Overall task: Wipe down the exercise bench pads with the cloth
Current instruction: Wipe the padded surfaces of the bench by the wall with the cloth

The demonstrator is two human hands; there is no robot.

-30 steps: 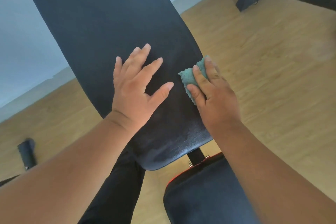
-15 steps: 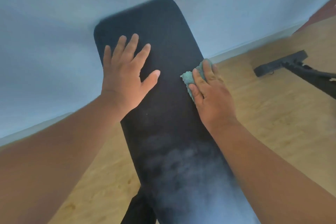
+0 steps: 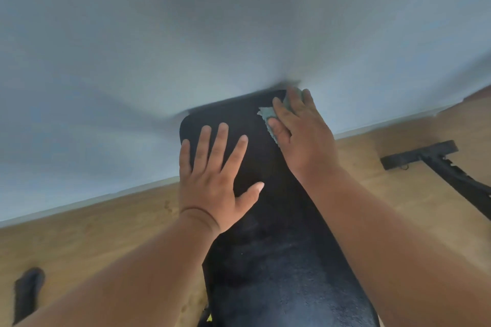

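Note:
The bench's long black back pad [image 3: 265,260] runs from the bottom of the view up to its rounded top end near the wall. My left hand [image 3: 215,183] lies flat on the pad's upper left part, fingers spread and straight. My right hand [image 3: 303,141] presses a teal cloth [image 3: 267,114] against the pad's top right corner with straight fingers. Only the cloth's left edge shows beside the thumb; the rest is hidden under the hand.
A pale wall [image 3: 186,34] rises right behind the pad's top end. Wooden floor [image 3: 93,233] lies on both sides. A black metal frame foot [image 3: 419,158] stands on the floor at right, and a dark rounded object [image 3: 28,289] at lower left.
Both hands have slid up the pad from its lower part to its top end, the right one carrying the cloth to the top right corner. The view has tilted up towards the wall.

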